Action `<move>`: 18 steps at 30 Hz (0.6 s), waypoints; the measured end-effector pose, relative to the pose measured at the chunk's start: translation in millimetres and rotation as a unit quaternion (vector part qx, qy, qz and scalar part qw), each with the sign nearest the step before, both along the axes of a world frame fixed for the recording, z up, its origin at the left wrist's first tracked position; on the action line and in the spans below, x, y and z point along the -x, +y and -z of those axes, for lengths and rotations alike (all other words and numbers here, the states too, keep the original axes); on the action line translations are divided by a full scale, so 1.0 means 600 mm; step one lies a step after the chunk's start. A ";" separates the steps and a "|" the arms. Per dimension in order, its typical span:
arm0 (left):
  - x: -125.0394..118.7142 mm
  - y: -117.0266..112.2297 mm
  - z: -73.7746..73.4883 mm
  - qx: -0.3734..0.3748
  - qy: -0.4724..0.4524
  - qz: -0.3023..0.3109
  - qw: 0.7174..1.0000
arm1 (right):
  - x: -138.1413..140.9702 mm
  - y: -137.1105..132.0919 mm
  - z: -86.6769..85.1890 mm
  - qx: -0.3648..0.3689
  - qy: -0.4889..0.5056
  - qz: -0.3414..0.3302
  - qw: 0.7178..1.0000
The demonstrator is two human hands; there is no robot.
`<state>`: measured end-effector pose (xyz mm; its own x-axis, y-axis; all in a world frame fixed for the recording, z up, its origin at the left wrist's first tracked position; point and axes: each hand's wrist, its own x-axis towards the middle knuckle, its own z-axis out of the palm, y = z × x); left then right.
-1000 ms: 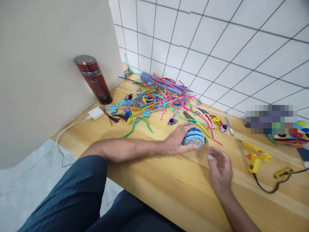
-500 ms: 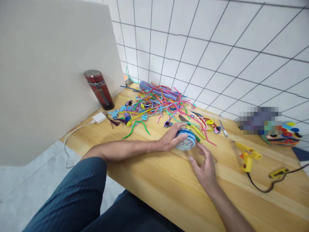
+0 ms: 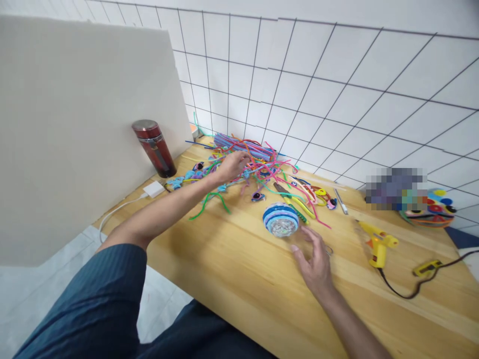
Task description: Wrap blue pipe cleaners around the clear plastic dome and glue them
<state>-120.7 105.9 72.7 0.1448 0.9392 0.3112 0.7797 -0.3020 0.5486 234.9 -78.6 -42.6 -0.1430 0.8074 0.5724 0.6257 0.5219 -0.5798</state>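
Note:
A round blue-striped ball wrapped in pipe cleaners point(image 3: 280, 220) lies on the wooden table point(image 3: 239, 279) with its shiny end toward me. My right hand point(image 3: 313, 259) rests flat on the table just in front of it, fingers apart, holding nothing. My left hand point(image 3: 232, 165) reaches far out into the heap of coloured pipe cleaners point(image 3: 254, 154), its fingers curled down among the strands. Whether they grip a strand is hidden.
A red flask point(image 3: 154, 147) and a white charger point(image 3: 154, 189) stand at the left by a beige board. A yellow glue gun point(image 3: 375, 242) with a black cord lies at the right. A colourful mask point(image 3: 430, 209) is at the far right.
My left hand let go of the striped ball and moved away to the pipe cleaner heap. The ball now lies free. My right hand stayed near it.

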 end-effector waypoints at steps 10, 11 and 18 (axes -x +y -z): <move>0.066 0.093 0.027 0.090 0.091 -0.109 0.986 | 0.001 0.000 -0.001 0.018 0.006 0.018 1.000; 0.069 0.094 0.024 0.081 0.081 -0.117 0.987 | 0.001 0.000 -0.001 0.018 0.007 0.015 1.000; 0.104 0.107 -0.027 0.006 -0.051 -0.187 0.981 | 0.002 0.000 -0.005 0.023 0.003 0.016 1.000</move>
